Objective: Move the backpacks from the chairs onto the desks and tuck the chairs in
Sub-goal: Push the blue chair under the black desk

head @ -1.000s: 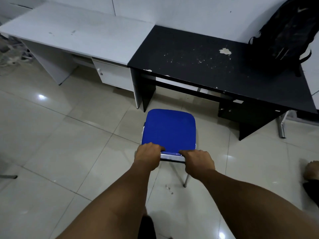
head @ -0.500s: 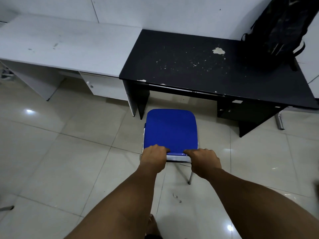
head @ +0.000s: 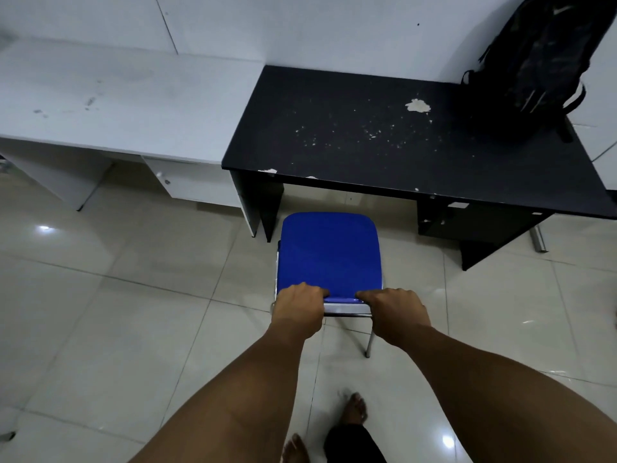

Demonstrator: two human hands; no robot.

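Both hands grip the near edge of the blue padded chair with a chrome tube frame (head: 329,255). Left hand (head: 298,307) curls over the left end of the chrome back rail, fingers wrapped down and tips on the blue cushion edge. Right hand (head: 395,310) does the same at the right end, knuckles up, fingers hooked over the rail. A short stretch of bare rail shows between the two hands.

Chair seat: smooth, saturated blue upholstery, rounded corners, slightly domed. One thin metal leg visible below the right hand, ending on the floor. The seat's far edge sits just at the front edge of the black laminate desk (head: 367,155), in the knee gap between its left panel and its drawer unit.

Desk surface: matte black, chipped, speckled with pale flecks and one larger pale patch. The black fabric backpack (head: 537,68) stands on its far right corner, leaning against the white wall, straps dangling.

Butted to the left, a white laminate desk (head: 117,101), scuffed, with a drawer unit below.

Floor (head: 117,312): glossy beige tiles with light reflections. Two bare feet at the bottom edge.
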